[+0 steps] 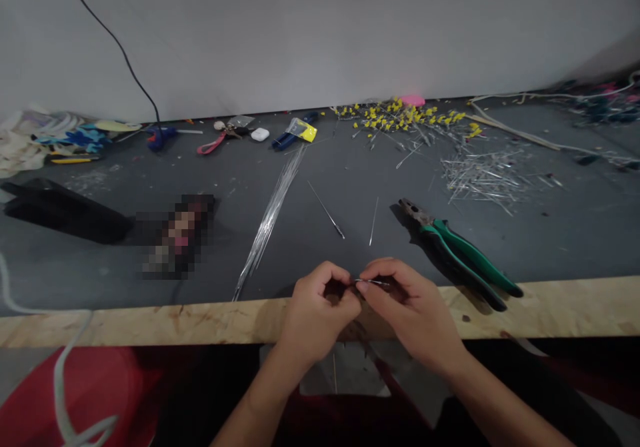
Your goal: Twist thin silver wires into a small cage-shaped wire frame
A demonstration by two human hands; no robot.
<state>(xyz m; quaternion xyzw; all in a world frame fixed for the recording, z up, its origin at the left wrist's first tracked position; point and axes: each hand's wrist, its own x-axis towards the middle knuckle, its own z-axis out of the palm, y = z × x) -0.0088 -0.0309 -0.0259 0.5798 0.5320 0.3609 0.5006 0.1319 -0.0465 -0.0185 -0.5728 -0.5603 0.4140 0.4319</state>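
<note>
My left hand (323,307) and my right hand (407,307) meet above the wooden front edge of the table. Between the fingertips of both runs a short piece of thin metal wire (373,281), pinched at each side; its left end is hidden by my fingers. Just beyond them lie a twisted wire piece (327,212) and a single straight wire (374,222). A bundle of long silvery wires (273,214) stretches away to the left. Right of my hands rest pliers (457,250) with green and black handles, their jaws pointing away from me.
Wire pieces with yellow tips (400,117) and a pile of cut wires (485,177) lie at the back right. A black stand (65,214) and a blurred-out phone-like object (180,237) are at left. Below is a red bucket or stool (95,394).
</note>
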